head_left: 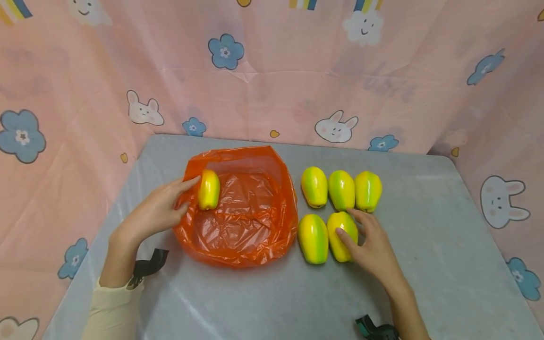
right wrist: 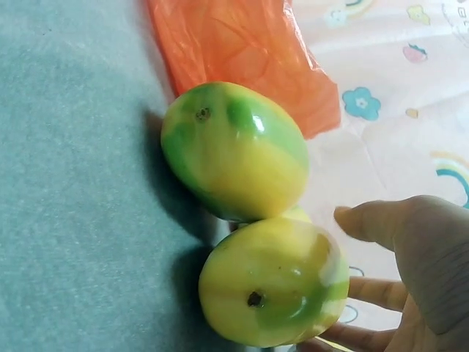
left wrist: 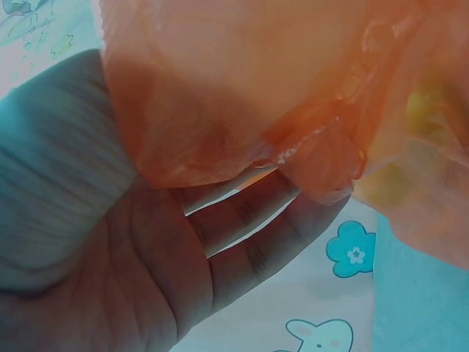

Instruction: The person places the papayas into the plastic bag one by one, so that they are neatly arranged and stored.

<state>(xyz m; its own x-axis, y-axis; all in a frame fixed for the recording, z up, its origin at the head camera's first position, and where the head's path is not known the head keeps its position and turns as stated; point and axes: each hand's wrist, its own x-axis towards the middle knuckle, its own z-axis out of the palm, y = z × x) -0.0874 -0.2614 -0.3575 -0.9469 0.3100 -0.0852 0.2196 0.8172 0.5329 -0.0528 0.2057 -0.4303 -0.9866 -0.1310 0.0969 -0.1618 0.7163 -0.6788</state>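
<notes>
In the near row, right end — glossy yellow-and-green oval fruit [head_left: 336, 243], long axis roughly near-to-far, just left of the nearer right hand [head_left: 376, 245], thumb and fingers wide about it; left hand [head_left: 157, 208], fingers extended, at left rim of thin orange plastic bag [head_left: 238, 255]

The head view looks forward and down across the counter [head_left: 446, 245]; both close wrist views share the orange bag [right wrist: 234, 55].
</notes>
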